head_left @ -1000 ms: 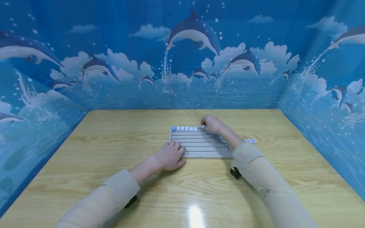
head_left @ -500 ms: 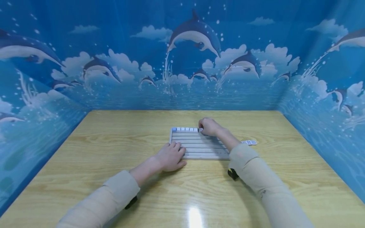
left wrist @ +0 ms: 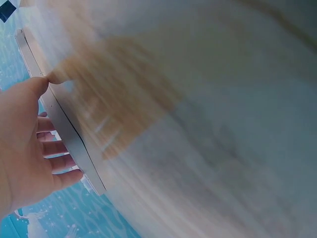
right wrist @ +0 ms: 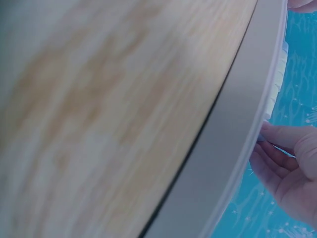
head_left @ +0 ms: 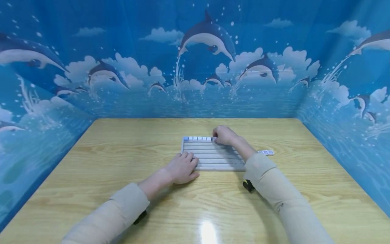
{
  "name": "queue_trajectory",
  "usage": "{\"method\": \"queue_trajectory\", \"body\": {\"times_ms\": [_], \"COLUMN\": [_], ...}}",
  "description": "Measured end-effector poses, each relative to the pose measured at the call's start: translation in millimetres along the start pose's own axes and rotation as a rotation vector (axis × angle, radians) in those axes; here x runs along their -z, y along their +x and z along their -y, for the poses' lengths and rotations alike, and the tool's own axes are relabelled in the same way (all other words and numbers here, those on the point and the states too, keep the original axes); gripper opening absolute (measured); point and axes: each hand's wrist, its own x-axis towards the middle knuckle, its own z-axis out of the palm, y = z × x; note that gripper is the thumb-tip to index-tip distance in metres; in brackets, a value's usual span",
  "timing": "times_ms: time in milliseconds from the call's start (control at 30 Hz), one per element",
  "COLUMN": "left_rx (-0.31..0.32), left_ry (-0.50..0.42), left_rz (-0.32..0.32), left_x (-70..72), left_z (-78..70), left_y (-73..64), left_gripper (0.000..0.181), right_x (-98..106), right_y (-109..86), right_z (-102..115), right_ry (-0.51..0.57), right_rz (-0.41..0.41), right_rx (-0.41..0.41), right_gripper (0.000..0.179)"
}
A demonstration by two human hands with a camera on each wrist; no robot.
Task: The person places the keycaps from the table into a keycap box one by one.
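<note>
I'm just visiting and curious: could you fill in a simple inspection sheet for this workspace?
Surface: wood-grain table, with bright glare near the front.
Job's things: pale keyboard lying flat; a blue key cap and several white key caps along its back row; loose key caps on the table to its right.
Clutter: a dark object under the right sleeve, too unclear to name.
Grips: left grip rests on the keyboard's front left; right grip pinches a small piece at the back row.
Cables: nothing seen.
Surroundings: blue dolphin-print backdrop on three sides.
</note>
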Motion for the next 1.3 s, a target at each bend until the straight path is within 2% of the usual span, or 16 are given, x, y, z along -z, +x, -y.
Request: {"method": "queue_trajectory", "body": {"times_ms": [133, 633, 933, 1300], "left_rx": [-0.006, -0.004, 0.004, 0.002], "left_ry": [-0.001, -0.006, -0.01, -0.012], "left_rz": [-0.008, -0.005, -0.011, -0.022], "left_x": [1.4, 1.6, 1.1, 0.0], "left_z": [-0.1, -1.0, -0.4, -0.1], "left_y": [-1.2, -1.4, -0.3, 0.8], "left_gripper": [0.051, 0.05, 0.05, 0.05], "right_x": [-0.4, -1.3, 1.5, -0.5], "right_y": [-0.4, 1.0, -0.3, 0.5], "right_z": [-1.0, -4.2, -4.4, -6.6], "right_ry": [0.009, -0.106, -0.126, -0.121], "right_rz": [-0.005, 0.023, 0.054, 0.058], "right_rx": [0.004, 0.096, 0.104, 0.146], "right_gripper": [0.011, 0.006, 0.014, 0.009]}}
